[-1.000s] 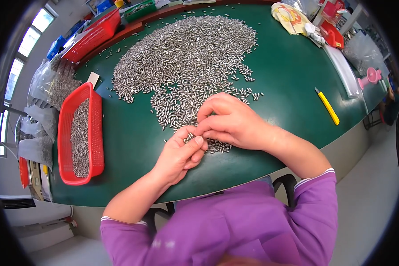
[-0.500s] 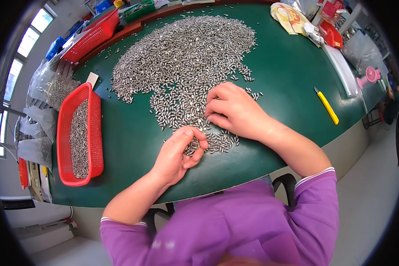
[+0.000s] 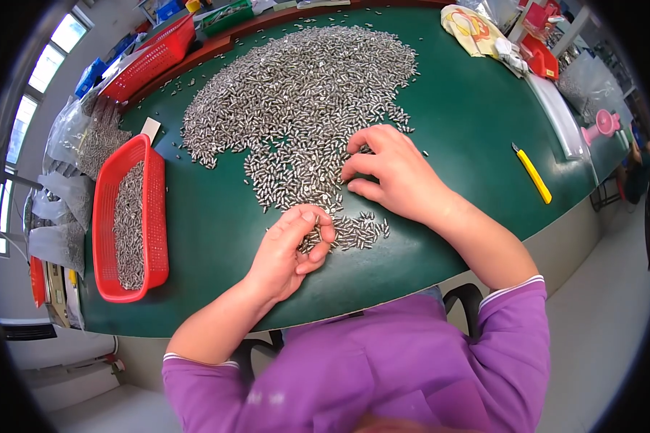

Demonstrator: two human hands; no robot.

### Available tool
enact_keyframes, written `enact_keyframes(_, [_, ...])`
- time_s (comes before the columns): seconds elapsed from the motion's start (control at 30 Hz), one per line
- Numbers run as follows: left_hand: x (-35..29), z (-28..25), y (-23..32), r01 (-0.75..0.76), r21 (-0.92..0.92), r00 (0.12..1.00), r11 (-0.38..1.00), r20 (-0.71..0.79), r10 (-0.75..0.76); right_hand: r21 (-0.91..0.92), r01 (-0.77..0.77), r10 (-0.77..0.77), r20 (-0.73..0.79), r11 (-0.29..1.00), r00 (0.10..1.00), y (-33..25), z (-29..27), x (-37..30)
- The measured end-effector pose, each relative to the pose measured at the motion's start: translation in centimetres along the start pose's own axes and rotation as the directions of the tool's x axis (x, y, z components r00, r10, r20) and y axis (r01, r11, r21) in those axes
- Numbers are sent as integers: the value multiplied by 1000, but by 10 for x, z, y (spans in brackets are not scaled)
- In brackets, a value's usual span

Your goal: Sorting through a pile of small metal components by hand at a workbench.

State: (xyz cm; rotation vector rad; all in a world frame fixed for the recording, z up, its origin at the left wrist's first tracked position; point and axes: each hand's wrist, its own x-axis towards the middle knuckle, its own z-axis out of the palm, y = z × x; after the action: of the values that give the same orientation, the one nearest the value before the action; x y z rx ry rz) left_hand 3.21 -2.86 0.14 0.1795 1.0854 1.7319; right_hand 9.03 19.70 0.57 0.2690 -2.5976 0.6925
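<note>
A broad heap of small silvery cylindrical metal parts [image 3: 296, 86] covers the far middle of the green table, narrowing toward me. My left hand [image 3: 285, 252] rests at the heap's near end, palm turned inward. Its fingers curl round a few of the metal parts, which show between thumb and fingers. Over the heap's right edge, my right hand [image 3: 393, 173] hovers or touches with fingers bent and apart; nothing shows in its grip, though the fingertips partly cover the parts below. A smaller cluster of the same parts [image 3: 361, 231] lies between the two hands.
A red basket [image 3: 157, 238] of metal parts stands at the left, with bags of parts [image 3: 61, 242] beyond it. A yellow utility knife [image 3: 533, 175] lies at the right. Another red basket [image 3: 152, 61] is at the far left, a patterned cloth [image 3: 471, 30] far right.
My right hand has shifted slightly right and away from me, its fingers spreading more. The left hand has stayed nearly in place.
</note>
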Motion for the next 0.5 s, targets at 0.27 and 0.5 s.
enact_keyframes(0.27, [-1, 0, 1, -2, 12, 1000, 1000, 22, 2, -118, 100, -99, 17, 988, 995, 3, 8, 2])
enact_keyframes(0.5, [2, -1, -4, -26, -17, 999, 1000, 47, 27, 362, -30, -15, 121, 932, 992, -10, 7, 3])
